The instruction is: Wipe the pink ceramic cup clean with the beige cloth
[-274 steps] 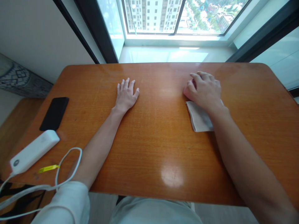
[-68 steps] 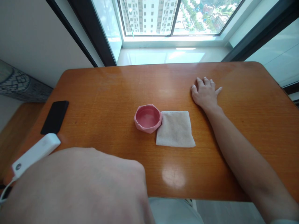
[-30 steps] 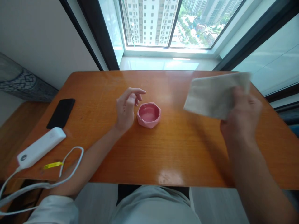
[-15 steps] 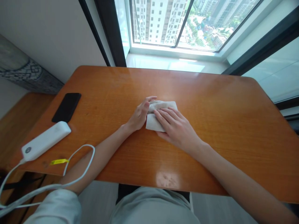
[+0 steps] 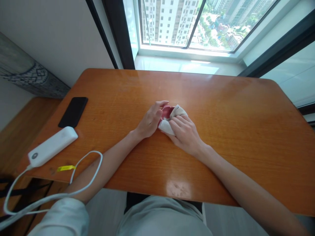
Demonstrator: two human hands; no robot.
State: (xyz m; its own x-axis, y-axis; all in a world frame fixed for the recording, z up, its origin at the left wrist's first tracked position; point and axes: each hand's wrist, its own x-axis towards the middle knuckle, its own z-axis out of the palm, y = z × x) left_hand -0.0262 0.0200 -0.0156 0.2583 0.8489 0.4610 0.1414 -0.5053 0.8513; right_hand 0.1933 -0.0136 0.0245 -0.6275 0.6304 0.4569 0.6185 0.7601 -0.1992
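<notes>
Near the middle of the wooden table (image 5: 231, 137), my right hand (image 5: 185, 132) is closed on a bunched white cloth or tissue (image 5: 179, 111). A flap of it hangs below the fingers. Beneath the cloth shows a small pinkish-red object (image 5: 167, 111), with a surface that looks hollow like a little dish; most of it is covered and its kind is unclear. My left hand (image 5: 151, 119) curves round its left side, fingers bent and thumb near the rim, steadying it.
At the left lie a black phone (image 5: 73, 112) and a white power bank (image 5: 52, 147) with a white cable (image 5: 94, 177) running over my left forearm. A yellow tag (image 5: 66, 168) hangs on the cable. Beyond the far table edge is a window (image 5: 187, 24).
My right hand has gathered the cloth, which lay flatter and covered the pinkish-red object, so part of that object now shows. My left hand stays beside it. The view has shifted slightly.
</notes>
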